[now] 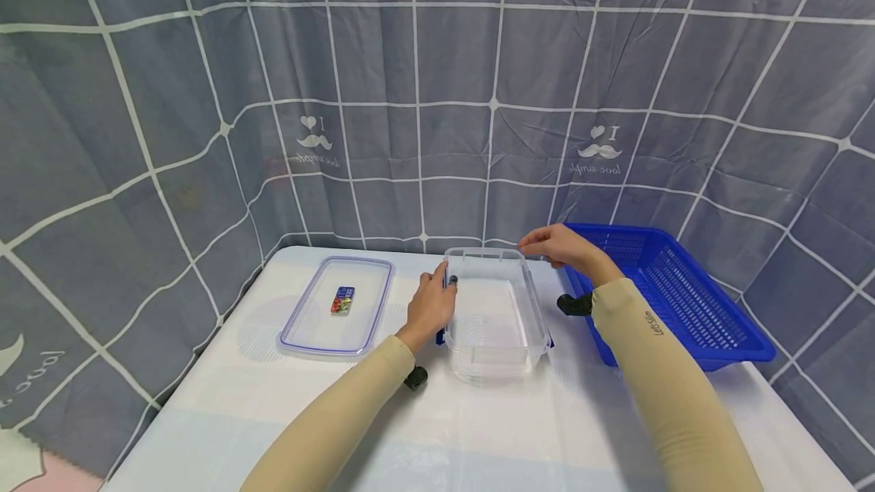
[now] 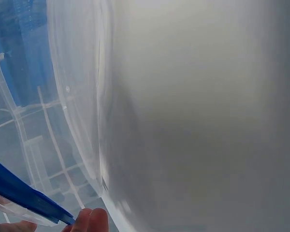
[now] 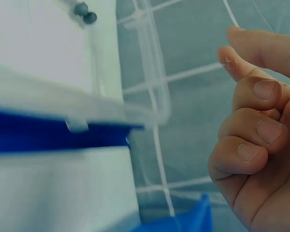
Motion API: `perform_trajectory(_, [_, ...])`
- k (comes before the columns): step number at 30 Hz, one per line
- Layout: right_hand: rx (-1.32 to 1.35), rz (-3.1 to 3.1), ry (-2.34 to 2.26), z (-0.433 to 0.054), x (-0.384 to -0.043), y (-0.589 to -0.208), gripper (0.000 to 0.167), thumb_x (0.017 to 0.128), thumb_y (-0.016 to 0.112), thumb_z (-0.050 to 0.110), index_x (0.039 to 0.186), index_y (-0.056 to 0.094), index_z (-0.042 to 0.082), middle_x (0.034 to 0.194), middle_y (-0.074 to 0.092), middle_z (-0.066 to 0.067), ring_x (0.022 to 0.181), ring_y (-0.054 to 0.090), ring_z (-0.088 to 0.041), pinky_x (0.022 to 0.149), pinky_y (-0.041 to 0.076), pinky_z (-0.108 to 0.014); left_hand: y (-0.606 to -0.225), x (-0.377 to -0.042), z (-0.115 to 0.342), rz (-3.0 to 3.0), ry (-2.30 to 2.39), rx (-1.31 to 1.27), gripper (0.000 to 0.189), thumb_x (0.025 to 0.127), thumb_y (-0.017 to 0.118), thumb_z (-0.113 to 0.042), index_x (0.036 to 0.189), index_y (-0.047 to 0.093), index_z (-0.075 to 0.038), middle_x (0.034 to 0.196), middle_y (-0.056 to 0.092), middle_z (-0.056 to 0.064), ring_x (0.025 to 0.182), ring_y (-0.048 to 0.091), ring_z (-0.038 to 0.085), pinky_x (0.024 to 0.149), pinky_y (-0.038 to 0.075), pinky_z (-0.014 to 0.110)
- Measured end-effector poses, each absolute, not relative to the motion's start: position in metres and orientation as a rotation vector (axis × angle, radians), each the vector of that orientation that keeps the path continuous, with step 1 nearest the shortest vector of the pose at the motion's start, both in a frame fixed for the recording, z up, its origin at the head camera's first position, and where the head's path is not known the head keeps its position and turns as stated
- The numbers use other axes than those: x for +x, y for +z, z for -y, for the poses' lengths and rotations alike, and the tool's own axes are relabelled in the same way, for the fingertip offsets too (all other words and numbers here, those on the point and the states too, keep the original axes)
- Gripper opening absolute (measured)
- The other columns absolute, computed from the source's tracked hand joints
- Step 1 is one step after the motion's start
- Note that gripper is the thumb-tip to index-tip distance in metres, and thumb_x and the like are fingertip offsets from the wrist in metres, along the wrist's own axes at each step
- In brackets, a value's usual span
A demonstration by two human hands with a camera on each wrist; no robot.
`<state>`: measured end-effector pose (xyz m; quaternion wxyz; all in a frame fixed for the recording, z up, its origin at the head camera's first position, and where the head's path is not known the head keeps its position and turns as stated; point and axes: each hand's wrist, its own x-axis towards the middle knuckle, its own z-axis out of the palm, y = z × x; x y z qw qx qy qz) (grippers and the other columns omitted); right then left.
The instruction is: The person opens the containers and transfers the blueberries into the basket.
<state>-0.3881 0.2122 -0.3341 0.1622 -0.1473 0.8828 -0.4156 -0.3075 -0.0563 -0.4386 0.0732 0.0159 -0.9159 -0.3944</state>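
A clear rectangular food container [image 1: 494, 359] stands uncovered on the table, with blue latch flaps along its long sides. My left hand [image 1: 432, 301] grips its left side; in the left wrist view the fingers [image 2: 93, 221] are at the end of a blue latch flap [image 2: 26, 195]. By the far right corner is my right hand [image 1: 566, 247], overlapping the rim in the head view. From the right wrist it shows apart from the container, its lower fingers [image 3: 246, 154] curled, index and thumb extended, nothing between them.
To the left lies a clear lid [image 1: 369, 308] with a blue-edged seal and a small colourful label [image 1: 342, 301]. A blue perforated basket [image 1: 741, 351] sits at the right table edge, beside my right forearm. Behind the white table [image 1: 478, 431] hangs a grey checked curtain [image 1: 451, 143].
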Motion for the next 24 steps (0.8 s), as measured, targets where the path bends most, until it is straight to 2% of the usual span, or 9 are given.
perform_trajectory(7, [-0.408, -2.448, -1.268, -0.178, -0.392, -0.348, 0.031, 0.095, 0.07, 0.026, 0.122, 0.072, 0.011, 0.059, 0.036, 0.005, 0.05, 0.029, -0.012, 0.052, 0.032, -0.027, -0.438, -0.308, 0.057, 2.748, -1.181, 0.057, 0.056, 0.105, 0.04, -0.036, 0.159, 0.033, -0.024, 0.146, 0.045, 0.019, 0.117, 0.06, 0.04, 0.089, 0.049, 0.056])
perform_trajectory(16, [-0.364, -2.37, -1.334, -0.148, -0.396, -0.363, 0.032, 0.095, 0.071, 0.023, 0.123, 0.071, 0.007, 0.061, 0.034, 0.004, 0.05, 0.028, -0.012, 0.053, 0.03, -0.028, -0.437, -0.308, 0.056, 2.746, -1.176, 0.075, 0.056, 0.104, 0.041, -0.036, 0.158, 0.035, -0.024, 0.143, 0.047, 0.019, 0.117, 0.06, 0.039, 0.091, 0.049, 0.056])
perform_trajectory(24, [-0.321, -2.346, -1.349, -0.131, -0.403, -0.38, 0.032, 0.095, 0.071, 0.024, 0.123, 0.071, 0.009, 0.061, 0.034, 0.003, 0.049, 0.027, -0.012, 0.052, 0.03, -0.027, -0.436, -0.31, 0.056, 2.757, -1.167, 0.083, 0.056, 0.104, 0.042, -0.036, 0.158, 0.034, -0.025, 0.142, 0.047, 0.019, 0.116, 0.061, 0.039, 0.091, 0.049, 0.056])
